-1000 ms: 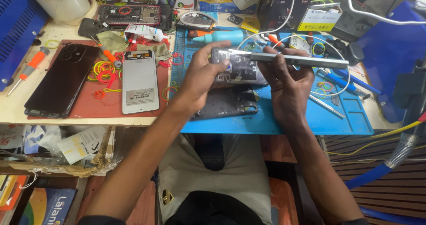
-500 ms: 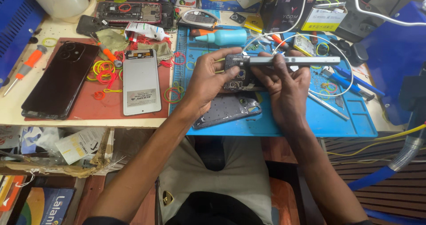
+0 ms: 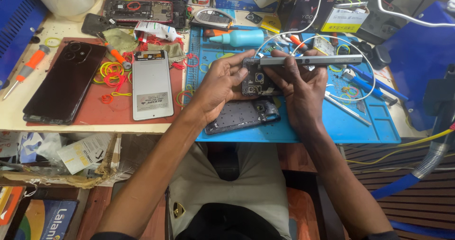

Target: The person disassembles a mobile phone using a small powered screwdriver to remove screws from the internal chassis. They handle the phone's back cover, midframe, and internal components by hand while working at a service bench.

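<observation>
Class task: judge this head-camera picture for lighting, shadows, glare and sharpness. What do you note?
Head view: even, bright light; soft shadows under the left hand and right hand; mild sheen on the dark phone; bench edges bow slightly; the blue mat and hands look sharp.

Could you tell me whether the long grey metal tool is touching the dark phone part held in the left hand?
Touching: the head view shows the long grey metal tool lying against the dark phone part's top edge.

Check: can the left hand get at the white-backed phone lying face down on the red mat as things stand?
Probably not right away: the left hand grips the dark phone part. The white-backed phone lies uncovered just beside that forearm, so only the grip hinders it.
</observation>
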